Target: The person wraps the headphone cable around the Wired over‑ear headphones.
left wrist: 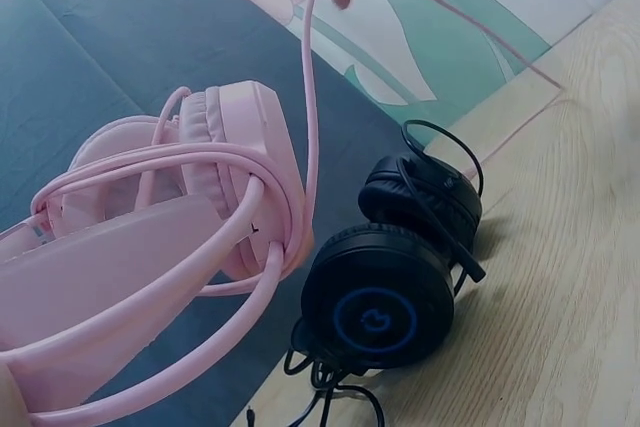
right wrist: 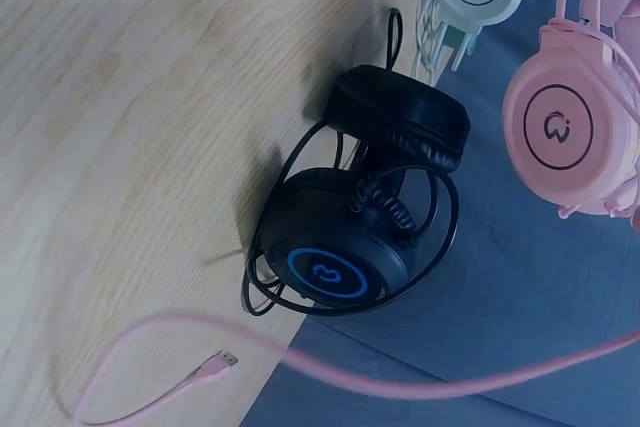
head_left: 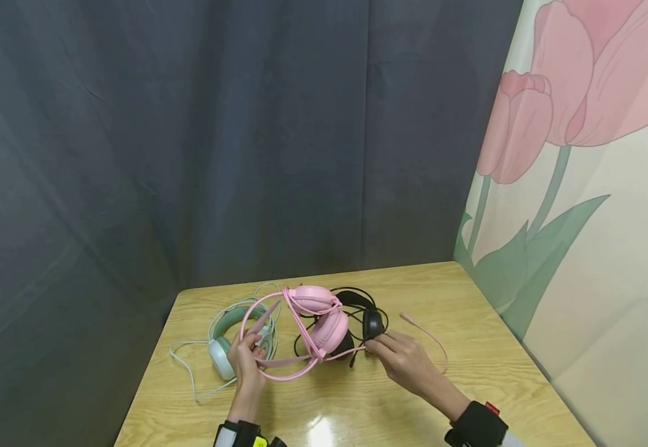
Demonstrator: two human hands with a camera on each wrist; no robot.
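Observation:
A pink headset is held just above the wooden table, with its cable looped round the earcups. My left hand grips it by the band and cable loops. My right hand pinches the pink cable a short way from the earcups and pulls it taut. The rest of that cable trails to the right and ends in a plug lying on the table. A black headset with a blue ring lies just behind the pink one.
A mint and white headset with its pale cable lies at the left of the table, behind my left hand. A dark curtain hangs at the back and left. A tulip-printed wall bounds the right.

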